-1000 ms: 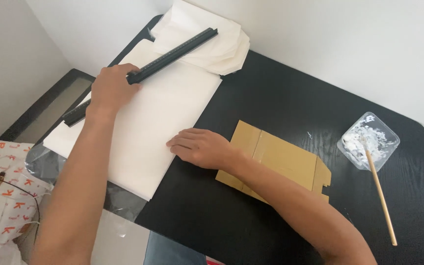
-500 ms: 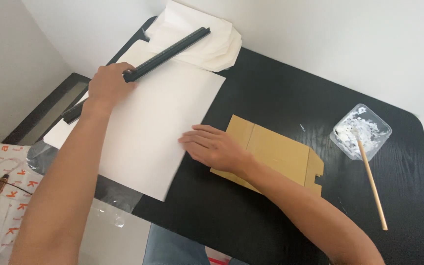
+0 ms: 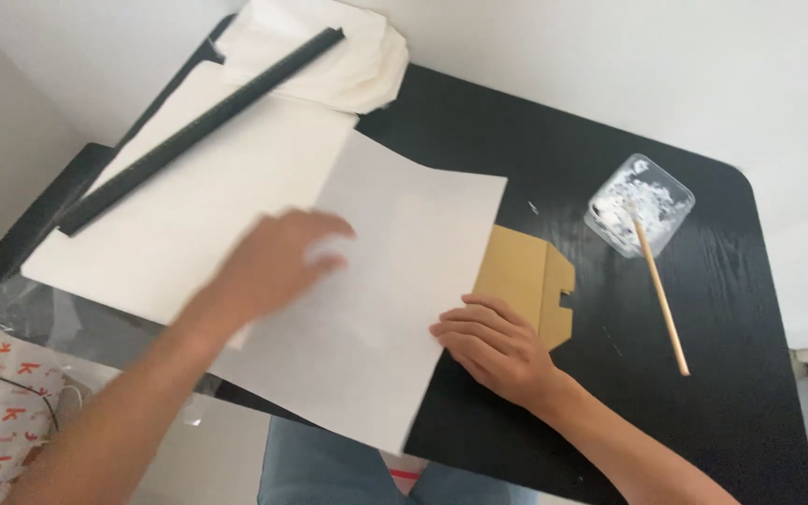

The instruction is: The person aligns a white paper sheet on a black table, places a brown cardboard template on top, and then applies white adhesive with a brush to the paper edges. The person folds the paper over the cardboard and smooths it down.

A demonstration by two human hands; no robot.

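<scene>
- A second ago my left hand (image 3: 273, 266) was up on the long black ruler (image 3: 200, 126); it has now left the ruler and lies open, blurred, fingers spread on a loose white sheet (image 3: 395, 299).
- That sheet has slid rightward across the black table (image 3: 516, 122) and now covers the left part of the brown cardboard piece (image 3: 530, 281), which was fully bare before.
- My right hand (image 3: 493, 341) has come back toward me and rests flat, fingers extended, at the sheet's right edge just by the cardboard; it grips nothing.
- The ruler lies alone, diagonal, on the larger white sheets (image 3: 180, 224) at the table's far left.
- I judge the work has moved from ruling to positioning paper over the cardboard.
- The clear plastic tub (image 3: 641, 204) at the far right holds white paste, and a wooden stick (image 3: 661, 295) leans in it, its free end lying on the table.
</scene>
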